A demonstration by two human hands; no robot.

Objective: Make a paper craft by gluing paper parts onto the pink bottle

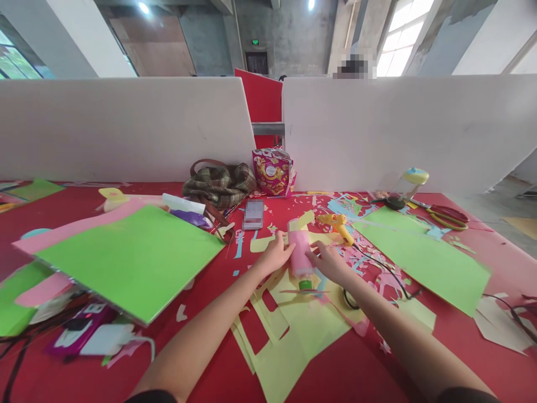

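Observation:
A plastic bottle wrapped in pink paper (299,252) lies in front of me, its green cap (305,285) pointing toward me. My left hand (277,253) is closed against its left side, with the thumb on the pink paper. From the right, the fingers of my right hand (329,261) press on the wrapping. Just beyond the bottle is a yellow paper strip (307,219). A yellow glue gun (335,222) rests to the right, its black cord trailing toward me. Cut yellow paper sheets (312,330) are spread beneath the bottle.
Green sheets lie on a stack at left (134,260) and at right (423,257). Scissors (447,215) and a clear bottle with a yellow end (411,182) stand back right. A snack bag (273,172), plaid bag (222,184), phone (254,214) and power strip (84,330) are also here.

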